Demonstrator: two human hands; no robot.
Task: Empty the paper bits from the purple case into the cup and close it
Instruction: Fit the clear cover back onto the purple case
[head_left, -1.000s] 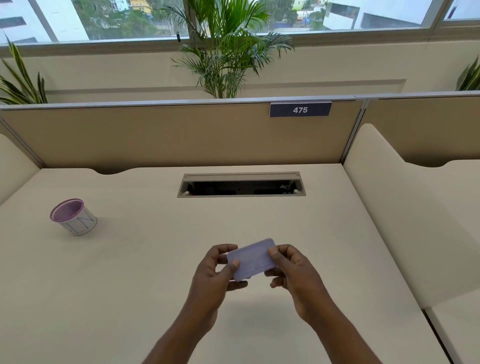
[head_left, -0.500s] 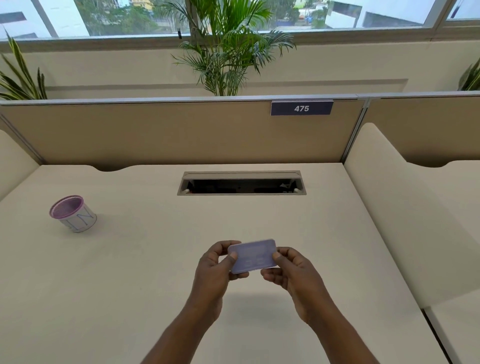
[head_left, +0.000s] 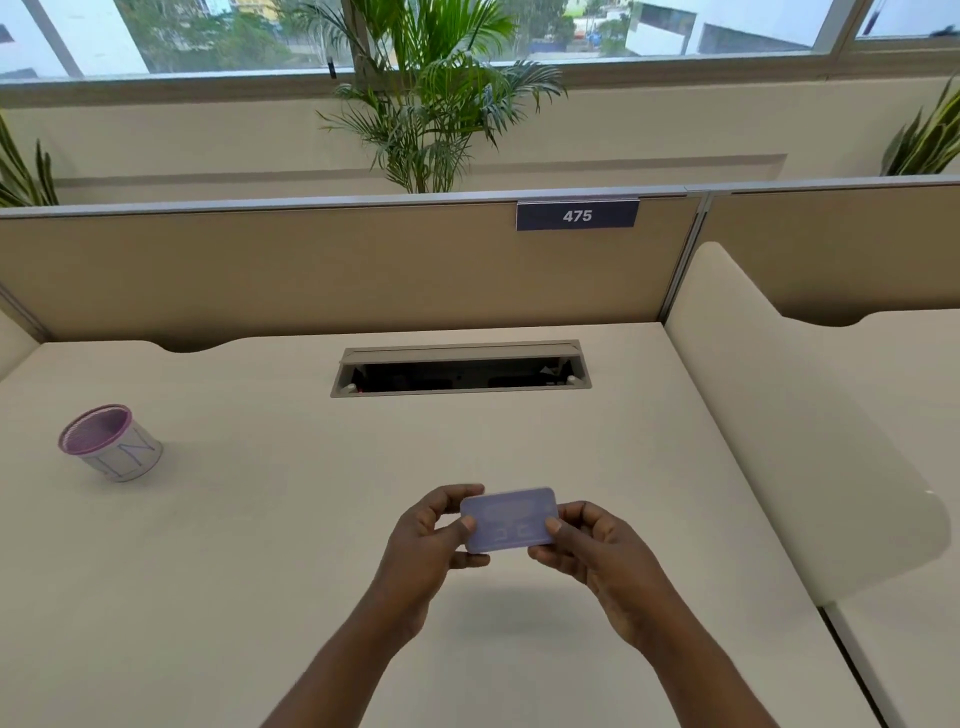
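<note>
The purple case (head_left: 511, 519) is a small flat rectangle with rounded corners, held above the desk in front of me, its broad face turned up toward me. It looks closed; no paper bits show. My left hand (head_left: 431, 545) pinches its left end and my right hand (head_left: 597, 551) pinches its right end. The cup (head_left: 111, 444), white with a purple rim and blue lettering, stands on the desk far to the left, well apart from both hands.
The beige desk (head_left: 260, 571) has a recessed cable tray (head_left: 460, 371) at the back middle. A tan partition (head_left: 311, 265) with a "475" label closes the back. A rounded side divider (head_left: 779, 415) rises on the right.
Both hands turned the case from a tilted pose to level, its embossed face now toward me. The hands stayed in the same spot above the desk. The cup has not moved.
</note>
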